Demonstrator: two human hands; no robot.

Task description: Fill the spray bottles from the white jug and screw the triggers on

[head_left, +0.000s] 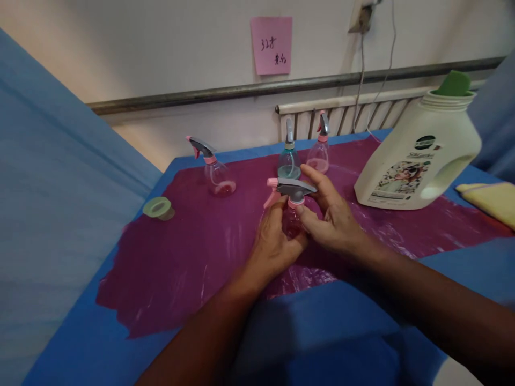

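Observation:
A clear spray bottle with a grey and pink trigger head (295, 192) stands upright between my hands, low over the purple plastic sheet (193, 241). My left hand (277, 236) is wrapped round its body, which it largely hides. With thumb and fingers, my right hand (332, 217) grips at the pink collar, its index finger raised behind the head. Beyond my hands stand a teal spray bottle (289, 161) and a pink one (318, 155), each with some liquid inside. Further left, another spray bottle (217, 176) with a pink collar holds a little reddish liquid and leans slightly.
On the right stands a large cream detergent jug (414, 155) with a green piece in its mouth. A yellow cloth (491, 201) lies beyond it. A pale green funnel-like cup (160, 208) sits at the left. Blue curtains (60, 161) hang beside the table; cords run down the wall.

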